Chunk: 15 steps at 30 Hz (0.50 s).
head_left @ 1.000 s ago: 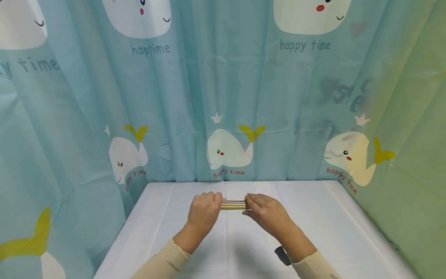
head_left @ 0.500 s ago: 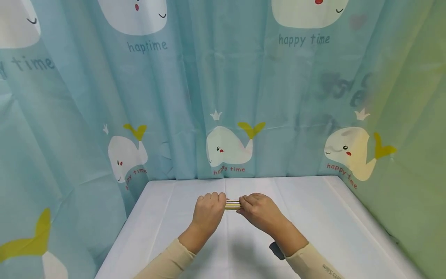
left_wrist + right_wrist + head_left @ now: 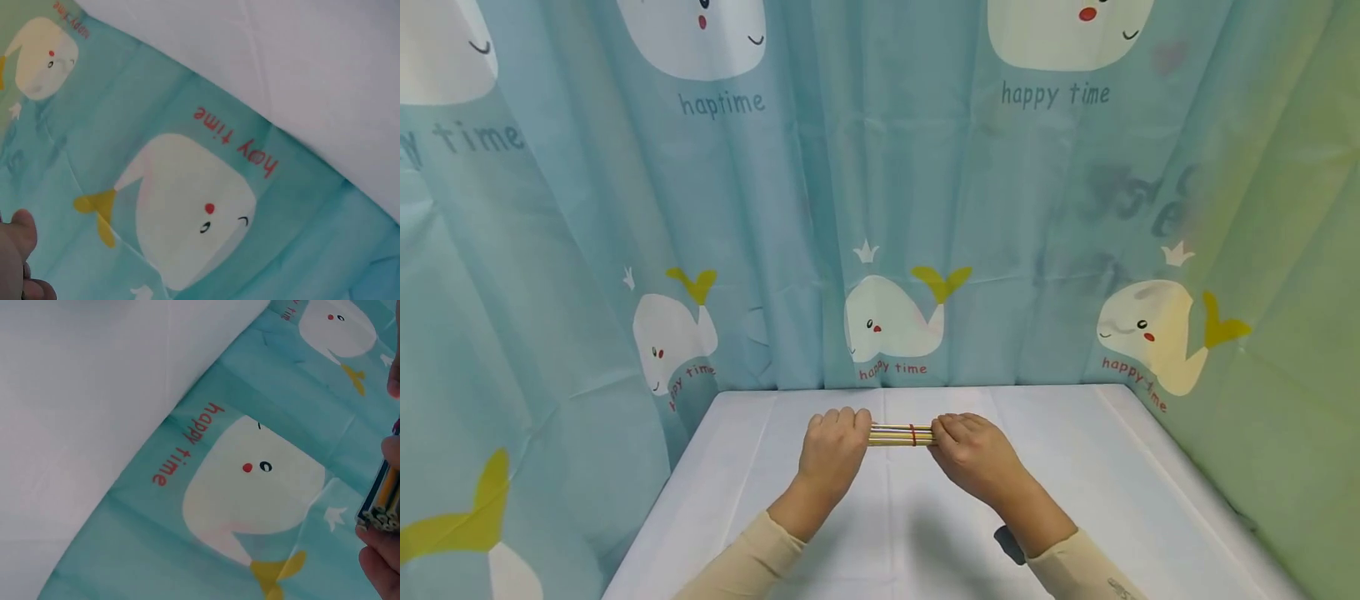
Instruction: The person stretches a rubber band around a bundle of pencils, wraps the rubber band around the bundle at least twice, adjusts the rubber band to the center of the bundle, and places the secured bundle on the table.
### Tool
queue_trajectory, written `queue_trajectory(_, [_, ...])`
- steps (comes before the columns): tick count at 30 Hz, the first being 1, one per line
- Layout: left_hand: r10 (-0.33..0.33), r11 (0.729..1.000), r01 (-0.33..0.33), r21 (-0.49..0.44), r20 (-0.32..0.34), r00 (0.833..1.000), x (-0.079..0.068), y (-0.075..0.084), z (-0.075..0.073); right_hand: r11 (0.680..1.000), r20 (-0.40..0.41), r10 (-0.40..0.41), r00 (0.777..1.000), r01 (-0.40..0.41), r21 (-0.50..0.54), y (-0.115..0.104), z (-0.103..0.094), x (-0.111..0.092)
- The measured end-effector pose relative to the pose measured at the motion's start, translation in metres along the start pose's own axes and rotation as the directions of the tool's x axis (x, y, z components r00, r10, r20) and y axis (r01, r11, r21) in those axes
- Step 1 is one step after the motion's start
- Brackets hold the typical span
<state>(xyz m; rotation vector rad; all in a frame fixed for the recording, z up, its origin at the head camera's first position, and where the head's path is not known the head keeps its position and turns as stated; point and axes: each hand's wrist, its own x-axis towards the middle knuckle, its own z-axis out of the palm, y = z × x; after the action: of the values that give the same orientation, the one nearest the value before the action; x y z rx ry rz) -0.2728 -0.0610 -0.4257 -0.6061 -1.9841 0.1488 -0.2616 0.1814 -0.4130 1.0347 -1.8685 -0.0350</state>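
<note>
A bundle of pencils [image 3: 891, 436], yellow and dark, is held level above the table in the head view. Around it, near the right hand, runs a thin red rubber band [image 3: 913, 435]. My left hand [image 3: 835, 450] grips the bundle's left end with curled fingers. On the other end, my right hand [image 3: 973, 457] pinches the pencils between thumb and fingers, close beside the band. The right wrist view shows the pale ends of the pencils [image 3: 384, 500] sticking out between the fingers. Only part of the left hand [image 3: 17, 250] shows at the left wrist view's edge.
A white-covered table [image 3: 775, 467] lies below the hands. A small dark object [image 3: 1009, 544] rests on it, partly hidden by the right forearm. A blue-green curtain [image 3: 805, 208] with whale prints hangs behind and along the sides.
The hands came closer together, then moved apart again, showing more of the bundle. The red band, not visible before, now shows beside the right fingers.
</note>
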Motion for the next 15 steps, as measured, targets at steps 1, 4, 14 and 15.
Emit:
queue_trajectory(1, [0.004,1.000,-0.004,-0.002,-0.005,1.000,0.000,0.001,0.000,1.000,-0.013,-0.013,1.000,0.013,0.004,-0.001,0.001,0.001])
queue_trajectory(4, [0.008,1.000,-0.008,0.003,-0.029,1.000,0.001,0.005,0.001,0.999,-0.034,-0.048,0.998,0.049,0.020,-0.005,0.005,0.005])
queue_trajectory(14, [0.007,1.000,-0.005,0.021,-0.080,0.997,0.004,0.015,0.002,0.996,-0.075,-0.066,0.995,0.070,0.060,-0.017,0.009,0.021])
queue_trajectory(15, [0.010,1.000,-0.008,0.021,-0.081,0.997,0.005,0.015,0.002,0.995,-0.071,-0.063,0.995,0.068,0.070,-0.019,0.009,0.022])
